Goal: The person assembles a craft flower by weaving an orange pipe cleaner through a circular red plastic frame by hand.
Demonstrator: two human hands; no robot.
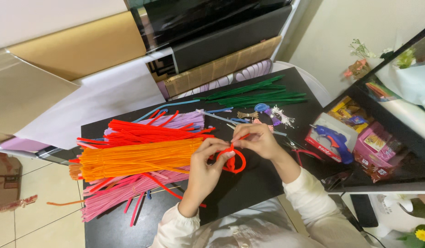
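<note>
Head cam: both my hands over the black table (267, 183), left hand (207, 167) & right hand (258, 140) w/ fingertips pinched on a red pipe cleaner (235, 160) bent into a loop. Prob super light, fuzzy, bendy wire, so grip near the twist. Orange bundle (139, 158) just left.

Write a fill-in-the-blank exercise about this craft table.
1. Both hands bend a ____ pipe cleaner into a loop.
2. The blue glue gun lies on a ____ box.
3. The orange bundle lies to the person's ____.
4. The pipe cleaners at the table's far edge are ____.

Missing words: red; red; left; green
</note>
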